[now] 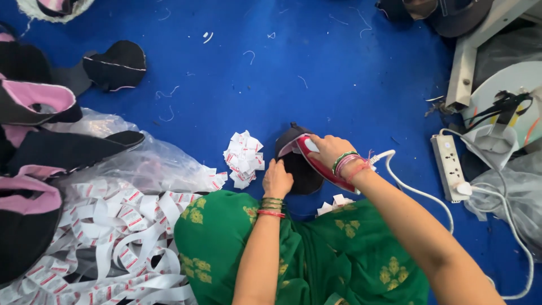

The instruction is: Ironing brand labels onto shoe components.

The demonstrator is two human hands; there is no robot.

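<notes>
I sit on a blue floor (316, 62) with a green patterned cloth over my lap. My right hand (330, 150) grips the handle of a red and white clothes iron (316, 161), which is pressed onto a black cap piece (302, 172) with a pink edge. My left hand (277, 179) rests on the near left edge of that black piece, fingers curled down on it. A small heap of cut white labels with red print (244, 159) lies just left of the piece.
White label ribbon (113, 237) lies tangled on clear plastic at the lower left. Black and pink cap pieces (34, 101) are stacked at the left. A white power strip (449, 166) with the iron's cord sits at the right, beside a metal table leg (463, 68).
</notes>
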